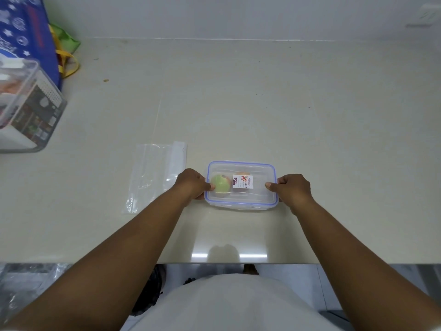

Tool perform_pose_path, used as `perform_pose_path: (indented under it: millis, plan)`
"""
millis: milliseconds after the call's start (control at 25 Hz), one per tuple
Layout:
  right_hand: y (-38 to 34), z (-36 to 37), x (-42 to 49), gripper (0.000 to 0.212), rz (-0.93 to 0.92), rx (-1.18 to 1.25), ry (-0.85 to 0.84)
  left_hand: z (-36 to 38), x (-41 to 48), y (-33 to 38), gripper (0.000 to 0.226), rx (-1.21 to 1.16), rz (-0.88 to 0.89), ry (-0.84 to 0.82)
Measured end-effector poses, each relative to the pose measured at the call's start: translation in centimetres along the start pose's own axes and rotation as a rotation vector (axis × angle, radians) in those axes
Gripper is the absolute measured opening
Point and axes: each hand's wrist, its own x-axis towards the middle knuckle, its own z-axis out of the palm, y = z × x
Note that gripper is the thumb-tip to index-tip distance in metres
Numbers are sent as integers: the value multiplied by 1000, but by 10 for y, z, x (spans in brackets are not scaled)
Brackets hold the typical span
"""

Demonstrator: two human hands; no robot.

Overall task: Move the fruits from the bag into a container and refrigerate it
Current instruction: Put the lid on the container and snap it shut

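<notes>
A clear plastic container (pixel 260 194) with a blue-rimmed lid and a white label stands on the counter in front of me. Through the lid I see a green fruit (pixel 220 185) at its left end and an orange fruit (pixel 242 174) behind the label. My left hand (pixel 192 183) grips the container's left end, thumb on the lid. My right hand (pixel 292 189) grips the right end the same way. A flat, clear zip bag (pixel 152 175) lies on the counter just left of my left hand, with nothing visible inside.
A large clear storage box (pixel 26 108) with a printed label stands at the left edge. Behind it are a blue patterned bag (pixel 31 32) and a green bag with yellow handles (pixel 65 51). The counter's front edge (pixel 95 262) runs close to my body.
</notes>
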Motion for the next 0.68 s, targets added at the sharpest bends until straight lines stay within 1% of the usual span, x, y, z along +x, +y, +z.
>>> perform_pose_path:
  millis: [160,280,320,480,680]
  plan:
    - [1,-2,1,34,-10,12,-17,2,-3,2,34,5,-16,9]
    - [7,2,0,39,-8,36,-3,6,-5,-4,27,5,-9,30]
    - [9,4,-1,39,-22,27,8,8,-6,-6,26,2,-3,40]
    - [17,13,-11,29,-112,9,55,15,-10,-14,21,-78,4,74]
    - [20,17,-11,30,-206,-59,89,21,-13,-21,20,-172,-4,111]
